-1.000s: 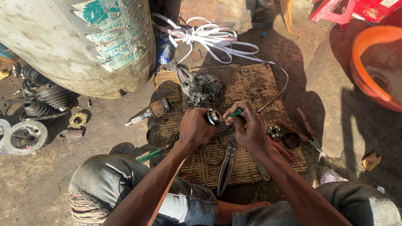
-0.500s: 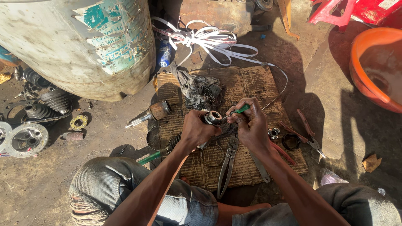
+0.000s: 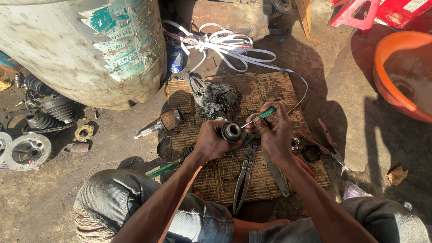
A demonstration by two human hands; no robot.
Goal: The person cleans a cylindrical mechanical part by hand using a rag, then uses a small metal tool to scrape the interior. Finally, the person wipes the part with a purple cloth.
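— Two hands meet over the cardboard mat (image 3: 274,90), same as half a second back. What has changed?

— Little. The left hand (image 3: 211,141) has its fingers wrapped tight around the round metal joint part (image 3: 231,132), open end turned toward the right. The right hand (image 3: 274,130) pinches the green-handled screwdriver (image 3: 260,116) between thumb and fingertips. Against the picture a second ago, the pair has risen slightly and the shaft lies flatter, its tip now at the mouth of the part.

— Meaning?

— I judge the tip is working inside the part's opening, picking or prying at something there; what exactly is too small to tell.

— What lies around?

— Long pliers (image 3: 244,173) sit on the mat just below the hands, a flat metal bar (image 3: 275,174) beside them, a wire ring (image 3: 226,167) near the left wrist. Red-handled cutters (image 3: 330,146) and a black rubber ring (image 3: 311,153) lie to the right. A greasy rag (image 3: 216,99) is bunched above, a stub axle (image 3: 161,123) at the mat's left edge.

— Further off?

— A big dented drum (image 3: 81,49) upper left, white strapping (image 3: 220,45) tangled above the mat, an orange basin (image 3: 400,76) at right, rubber boots (image 3: 49,108) on the ground at left.

— Anything obstructing?

— Nothing between the hands. The pliers lie close under them, and both knees crowd the mat's near edge.
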